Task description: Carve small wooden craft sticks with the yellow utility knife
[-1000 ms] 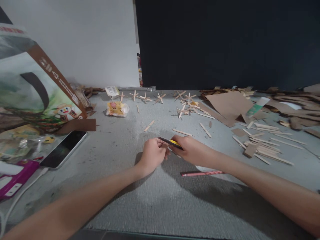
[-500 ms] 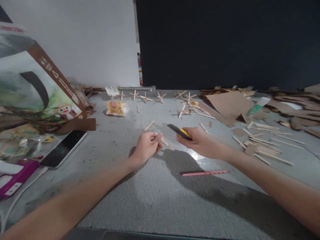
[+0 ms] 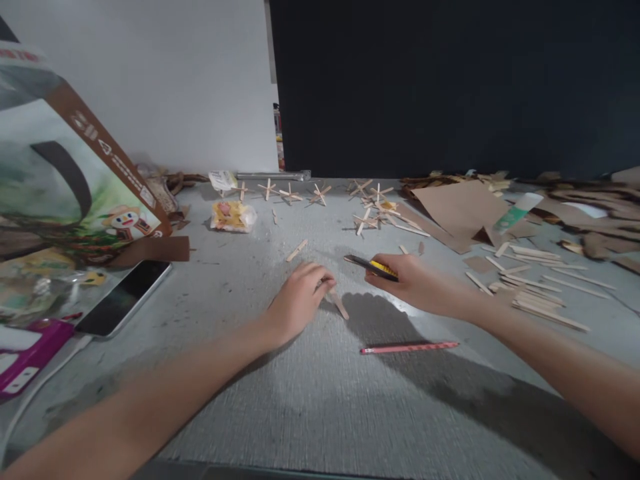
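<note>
My left hand (image 3: 301,299) is closed, its fingers curled down over one end of a small flat wooden stick (image 3: 341,307). The free end of that stick points toward me and to the right, low over the table. In my right hand (image 3: 413,280) is a black and yellow utility knife (image 3: 361,262), its front end aimed left, above the table and apart from the stick. Another short wooden piece (image 3: 297,251) lies just beyond my left hand. A pink pencil (image 3: 410,348) rests on the table below my right hand.
Several crossed-stick pieces (image 3: 320,194) stand along the back of the grey table (image 3: 280,413). Loose sticks (image 3: 540,300), cardboard (image 3: 455,210) and a glue tube (image 3: 519,212) lie on the right. A phone (image 3: 125,298), a purple device (image 3: 35,357) and a large box (image 3: 75,173) occupy the left.
My left hand has turned over the stick, whose free end now reaches closer to me. My right hand has drawn the knife slightly right, away from the left hand.
</note>
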`<act>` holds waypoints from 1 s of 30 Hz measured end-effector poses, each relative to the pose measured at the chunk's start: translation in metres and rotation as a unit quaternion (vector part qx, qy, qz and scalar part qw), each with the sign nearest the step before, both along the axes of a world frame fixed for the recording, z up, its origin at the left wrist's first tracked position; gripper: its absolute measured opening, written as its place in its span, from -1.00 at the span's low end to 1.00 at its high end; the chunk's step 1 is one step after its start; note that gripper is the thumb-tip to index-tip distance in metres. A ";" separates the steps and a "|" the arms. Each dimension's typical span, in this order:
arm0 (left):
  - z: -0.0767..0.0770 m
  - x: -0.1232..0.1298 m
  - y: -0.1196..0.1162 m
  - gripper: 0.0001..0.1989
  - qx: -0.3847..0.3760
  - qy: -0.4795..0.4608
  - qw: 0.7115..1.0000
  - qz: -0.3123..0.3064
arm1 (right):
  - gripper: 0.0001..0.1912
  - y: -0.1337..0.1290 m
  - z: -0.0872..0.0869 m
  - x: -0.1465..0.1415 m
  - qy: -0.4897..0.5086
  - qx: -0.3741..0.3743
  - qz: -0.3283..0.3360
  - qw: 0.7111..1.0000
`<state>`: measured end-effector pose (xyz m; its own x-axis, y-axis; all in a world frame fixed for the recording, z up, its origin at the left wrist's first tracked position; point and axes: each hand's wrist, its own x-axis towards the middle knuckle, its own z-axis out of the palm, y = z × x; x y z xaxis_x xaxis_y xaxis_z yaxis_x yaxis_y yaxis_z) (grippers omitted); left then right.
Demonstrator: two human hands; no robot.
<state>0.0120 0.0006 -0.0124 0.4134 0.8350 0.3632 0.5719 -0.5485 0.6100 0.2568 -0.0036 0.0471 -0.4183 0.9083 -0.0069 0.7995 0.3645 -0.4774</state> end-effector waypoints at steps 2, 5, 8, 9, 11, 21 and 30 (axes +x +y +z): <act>0.002 0.000 -0.001 -0.85 0.001 0.018 1.000 -0.007 | -0.66 -0.002 0.000 0.003 -0.008 0.003 0.000 1.000; 0.004 0.001 0.001 -0.81 -0.003 0.042 0.999 -0.011 | -0.65 -0.002 -0.003 0.008 -0.013 0.003 0.002 1.000; 0.004 0.003 0.003 -0.78 0.003 0.043 0.999 -0.021 | -0.66 -0.002 -0.008 0.013 -0.014 -0.004 0.003 1.000; 0.005 0.002 0.003 -0.75 0.008 0.043 0.999 -0.023 | -0.66 -0.001 -0.009 0.014 -0.014 -0.006 0.003 1.000; 0.011 0.001 -0.001 -0.71 0.018 0.048 0.998 -0.026 | -0.66 -0.002 -0.009 0.016 -0.018 -0.011 0.002 1.000; 0.014 -0.004 -0.027 -0.80 0.004 0.092 0.995 -0.049 | -0.68 -0.012 0.009 0.022 -0.109 -0.015 0.082 0.991; -0.004 -0.001 -0.029 -0.86 -0.074 0.033 0.997 -0.016 | -0.80 -0.002 0.022 0.001 -0.301 0.162 0.262 0.903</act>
<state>0.0107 -0.0284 -0.0167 0.4589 0.8639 0.2077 0.5972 -0.4730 0.6478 0.2583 -0.0059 0.0688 -0.7994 0.5827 -0.1461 0.5566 0.8099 0.1850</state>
